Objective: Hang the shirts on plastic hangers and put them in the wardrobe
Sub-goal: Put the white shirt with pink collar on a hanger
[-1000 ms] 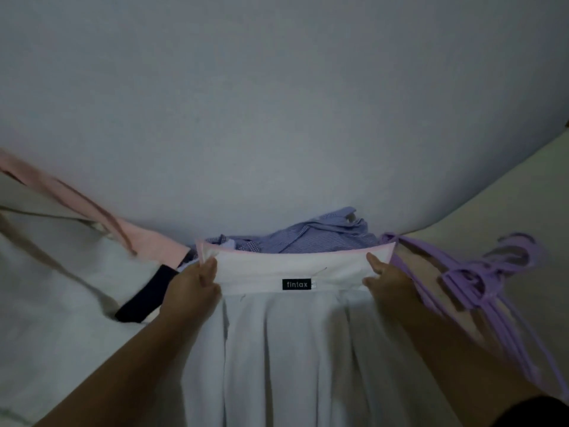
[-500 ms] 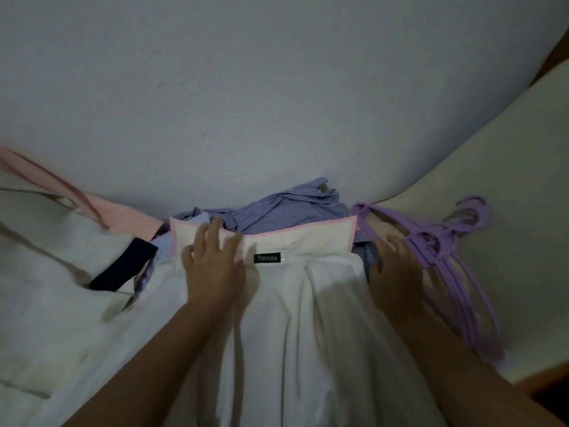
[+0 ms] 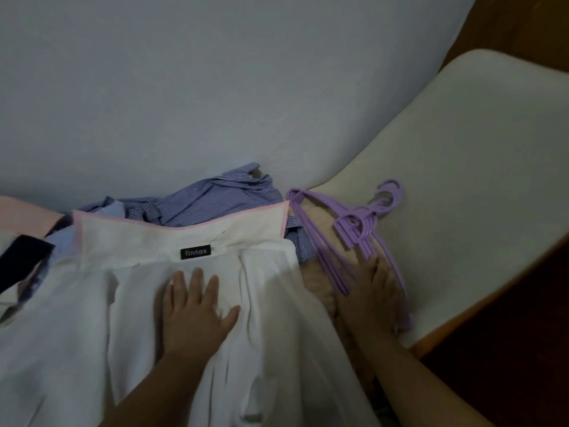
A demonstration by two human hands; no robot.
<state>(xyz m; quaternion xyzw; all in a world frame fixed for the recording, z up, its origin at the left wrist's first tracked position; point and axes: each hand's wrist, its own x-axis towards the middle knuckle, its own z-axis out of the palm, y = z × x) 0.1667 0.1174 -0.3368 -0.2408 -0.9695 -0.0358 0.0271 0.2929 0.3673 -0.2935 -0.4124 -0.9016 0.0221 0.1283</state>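
A white shirt (image 3: 129,318) with a pink-edged collar and a black label lies spread in front of me, collar away from me. My left hand (image 3: 194,309) rests flat on its back below the label, fingers straight and spread. My right hand (image 3: 374,291) lies on a stack of purple plastic hangers (image 3: 357,232) to the right of the shirt, fingers extended over their bars. Whether it grips one I cannot tell. Behind the collar is a crumpled blue striped shirt (image 3: 215,201).
A pale wall (image 3: 215,87) rises just behind the clothes. The cream mattress (image 3: 462,167) runs to the right, with a wooden edge (image 3: 492,300) and dark floor beyond. A pink cloth (image 3: 21,214) and a dark navy strip (image 3: 21,260) lie at the left.
Both hands let go of the collar after laying the shirt down. My left hand slid down onto the shirt's back, and my right hand moved right onto the purple hangers.
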